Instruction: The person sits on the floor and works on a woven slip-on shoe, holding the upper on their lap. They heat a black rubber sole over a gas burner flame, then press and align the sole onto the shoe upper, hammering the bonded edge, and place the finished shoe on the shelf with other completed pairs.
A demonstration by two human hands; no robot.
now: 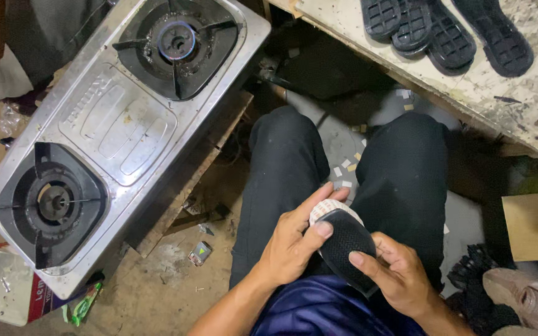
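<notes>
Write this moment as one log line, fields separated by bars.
left hand: holds black shoe sole | right hand: holds same sole | sole: over lap | nearby: gas stove

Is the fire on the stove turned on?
Yes, on one burner. The far burner of the steel stove shows a small blue flame ring at its middle. The near burner shows no flame.

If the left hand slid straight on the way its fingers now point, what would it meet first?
The left hand points up and to the right, already touching the black shoe sole that both hands hold. Beyond the sole, it would probably meet the person's right thigh, though depth is hard to judge.
</notes>
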